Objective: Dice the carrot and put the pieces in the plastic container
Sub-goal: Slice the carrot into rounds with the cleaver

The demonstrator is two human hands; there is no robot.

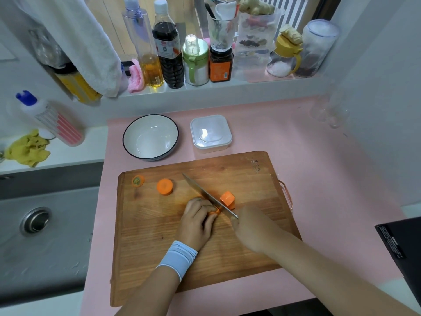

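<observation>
At the middle of the cutting board [145, 236], the left hand [197, 221] curled over a carrot piece [215, 212] while the right hand [249, 228] gripped a knife [206, 194], blade slanting against that piece's right side.

There are one cutting board [159, 238], one knife [205, 194], four carrot pieces [137, 180] [164, 186] [227, 198] [215, 212], one bowl [150, 124], one plastic container [210, 133] and two hands [198, 221] [249, 229].
</observation>
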